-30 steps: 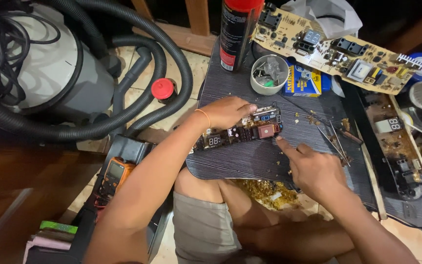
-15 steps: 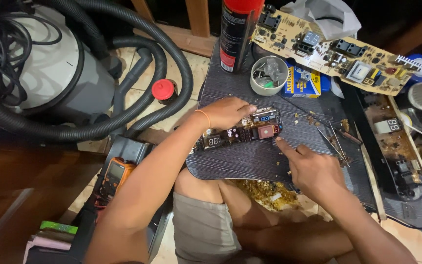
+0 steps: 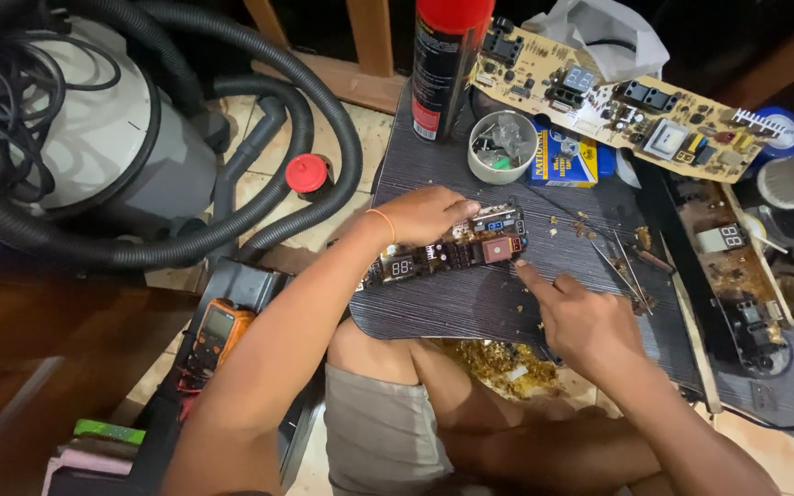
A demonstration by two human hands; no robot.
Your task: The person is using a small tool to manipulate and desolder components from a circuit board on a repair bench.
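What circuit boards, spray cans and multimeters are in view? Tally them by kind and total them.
Circuit boards: 3 (dark board under the left hand, by the right hand; long tan board; brown board)
Spray cans: 1 (red)
Multimeters: 1 (orange)
Total: 5

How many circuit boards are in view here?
3: a small dark circuit board under the left hand, a long tan circuit board at top, and a board in the dark tray at right.

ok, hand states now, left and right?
Left hand: palm down on the small circuit board, pinning it to the dark mat.
Right hand: loosely curled, index fingertip at the board's right end; nothing visibly held.
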